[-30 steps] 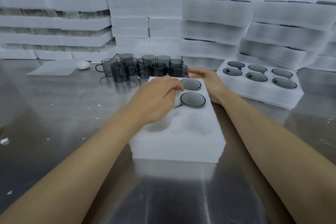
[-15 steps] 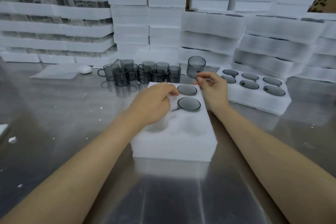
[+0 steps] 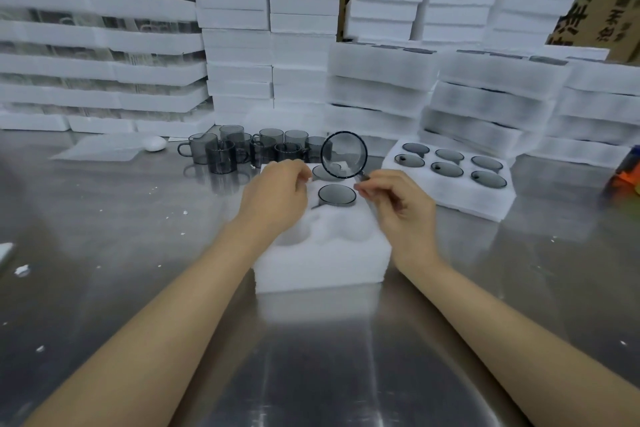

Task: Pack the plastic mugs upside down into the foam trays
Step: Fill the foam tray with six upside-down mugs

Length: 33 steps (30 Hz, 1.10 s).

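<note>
The right grip (image 3: pixel 398 204) pinched a grey mug (image 3: pixel 344 154) by its handle, tipped on its side above the far end of the foam tray (image 3: pixel 322 270). Held so lightly, it could swing or slip onto the seated mugs (image 3: pixel 336 195), or jam crooked if its handle missed the pocket's notch. The left grip (image 3: pixel 273 201) rested on that tray, fingers loosely curled, holding nothing visible. Two mugs sat upside down there and six in the second tray (image 3: pixel 457 191). Roughly nine loose mugs (image 3: pixel 221 156) stood on the surface (image 3: pixel 138 253).

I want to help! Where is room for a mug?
Free: the near pockets of the foam tray, between the packed mugs and its front edge; bare table left of it. Crowded: loose mugs behind, full tray right.
</note>
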Each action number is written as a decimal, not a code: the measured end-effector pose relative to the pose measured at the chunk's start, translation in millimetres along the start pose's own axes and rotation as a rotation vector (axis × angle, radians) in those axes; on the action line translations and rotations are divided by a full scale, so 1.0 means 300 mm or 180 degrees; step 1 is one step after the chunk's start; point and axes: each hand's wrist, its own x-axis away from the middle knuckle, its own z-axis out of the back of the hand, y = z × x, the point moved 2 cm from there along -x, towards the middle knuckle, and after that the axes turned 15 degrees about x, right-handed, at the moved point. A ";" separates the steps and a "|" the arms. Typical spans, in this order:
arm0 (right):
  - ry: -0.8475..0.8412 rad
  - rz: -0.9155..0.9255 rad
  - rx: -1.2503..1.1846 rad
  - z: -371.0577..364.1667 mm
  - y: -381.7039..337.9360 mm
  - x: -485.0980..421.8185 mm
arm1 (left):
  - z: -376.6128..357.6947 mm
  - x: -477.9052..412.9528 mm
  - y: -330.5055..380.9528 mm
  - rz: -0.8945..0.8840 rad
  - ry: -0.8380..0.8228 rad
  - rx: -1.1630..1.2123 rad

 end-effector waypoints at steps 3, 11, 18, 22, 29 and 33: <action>-0.0124 -0.0108 -0.0099 -0.010 -0.002 -0.008 | 0.022 0.020 0.003 -0.0513 0.0080 -0.0033; -0.0791 -0.0103 0.0019 0.030 -0.064 -0.031 | 0.024 0.032 0.037 -0.0847 -0.0495 0.0762; -0.0919 0.0667 0.0740 0.049 -0.090 -0.058 | 0.027 0.049 0.050 -0.0973 -0.0961 0.0682; -0.1401 0.0620 0.0520 0.048 -0.092 -0.051 | 0.026 0.061 0.069 -0.1103 -0.1028 0.0474; -0.1565 0.0553 0.0430 0.058 -0.123 -0.053 | 0.044 0.079 0.081 -0.1187 -0.0646 0.0808; -0.1799 0.0291 0.0497 0.058 -0.138 -0.052 | 0.041 0.076 0.084 -0.1136 -0.0598 0.0760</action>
